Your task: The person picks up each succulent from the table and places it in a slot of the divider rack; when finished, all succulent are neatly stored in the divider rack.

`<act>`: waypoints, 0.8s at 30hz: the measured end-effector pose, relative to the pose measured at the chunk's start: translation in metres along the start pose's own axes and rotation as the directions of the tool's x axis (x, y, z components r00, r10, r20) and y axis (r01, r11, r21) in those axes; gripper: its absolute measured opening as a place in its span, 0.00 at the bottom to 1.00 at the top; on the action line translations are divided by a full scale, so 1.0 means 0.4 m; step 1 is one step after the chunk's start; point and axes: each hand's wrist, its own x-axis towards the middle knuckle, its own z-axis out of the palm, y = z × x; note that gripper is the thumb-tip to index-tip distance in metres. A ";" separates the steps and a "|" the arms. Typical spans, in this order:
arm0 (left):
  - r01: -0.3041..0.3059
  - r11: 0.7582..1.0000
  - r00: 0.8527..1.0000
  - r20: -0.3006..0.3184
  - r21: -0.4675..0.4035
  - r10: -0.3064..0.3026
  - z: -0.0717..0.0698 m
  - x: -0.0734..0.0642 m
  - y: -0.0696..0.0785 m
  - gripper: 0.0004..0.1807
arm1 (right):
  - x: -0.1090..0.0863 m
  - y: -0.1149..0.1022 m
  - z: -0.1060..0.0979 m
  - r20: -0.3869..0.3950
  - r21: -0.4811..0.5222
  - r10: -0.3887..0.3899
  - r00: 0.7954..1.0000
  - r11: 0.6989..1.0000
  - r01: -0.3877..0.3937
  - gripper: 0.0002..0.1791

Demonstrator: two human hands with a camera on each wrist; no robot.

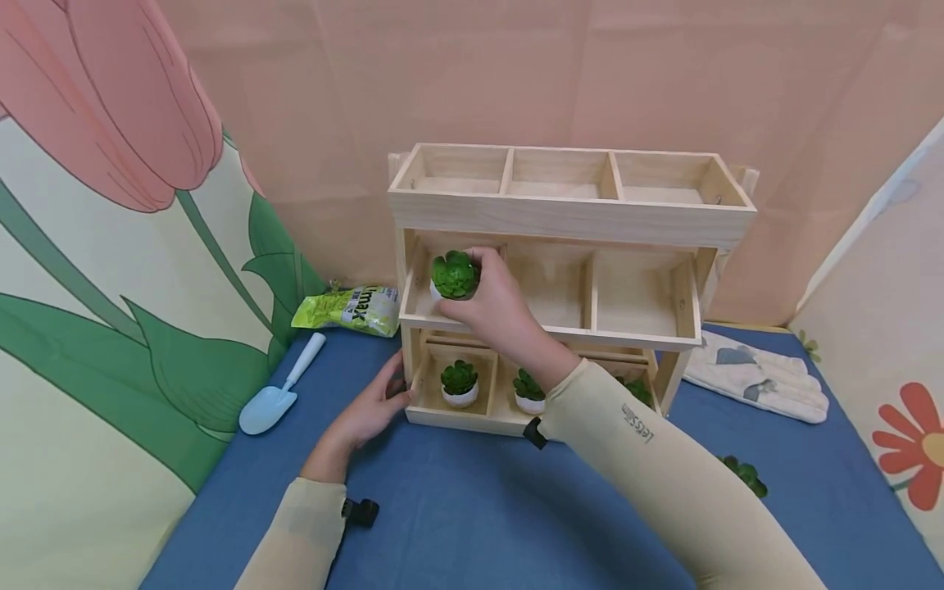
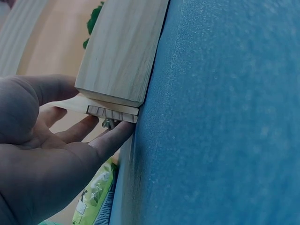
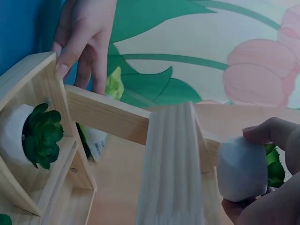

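My right hand (image 1: 509, 315) pinches a small artificial succulent in a white pot (image 1: 454, 276) at the left compartment of the middle tier of a wooden three-tier planter shelf (image 1: 568, 220). In the right wrist view, thumb and fingers hold the white pot (image 3: 241, 168) beyond the edge of a wooden board. My left hand (image 1: 372, 407) grips the bottom tier's left front corner, its thumb on the front and its fingers around the side; the left wrist view shows this corner (image 2: 117, 70) close up. Potted succulents (image 1: 460, 382) stand in the bottom compartments, partly hidden by my right arm.
Left of the shelf lie a light blue trowel (image 1: 276, 401) and a green-and-white bag (image 1: 350, 310). White patterned gloves (image 1: 760, 373) lie at the right. Another succulent (image 1: 746, 475) shows past my right sleeve on the blue cloth (image 1: 457, 508). The top tier has three bare compartments.
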 end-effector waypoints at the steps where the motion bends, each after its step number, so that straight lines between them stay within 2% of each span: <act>1: -0.001 1.000 1.000 0.000 -0.001 0.001 -0.001 0.000 -0.001 0.45 | 0.010 -0.003 0.009 0.008 -0.023 0.002 1.000 1.000 -0.002 0.43; 5: -0.009 1.000 1.000 0.006 -0.009 0.009 -0.003 0.001 -0.003 0.46 | 0.038 -0.005 0.040 0.025 -0.098 0.027 0.999 0.995 -0.024 0.43; 9: -0.016 1.000 1.000 0.017 -0.017 0.017 -0.003 0.000 -0.003 0.45 | 0.041 0.008 0.061 0.017 -0.145 0.052 0.999 0.988 -0.049 0.42; 15: -0.018 1.000 1.000 0.022 -0.013 0.018 -0.002 -0.003 0.001 0.45 | 0.047 0.019 0.070 0.001 -0.183 0.077 0.997 0.980 -0.076 0.41; 24: -0.013 1.000 1.000 0.014 -0.015 0.013 -0.004 -0.003 -0.002 0.45 | 0.057 0.011 0.077 0.037 -0.247 0.117 0.992 0.963 -0.105 0.40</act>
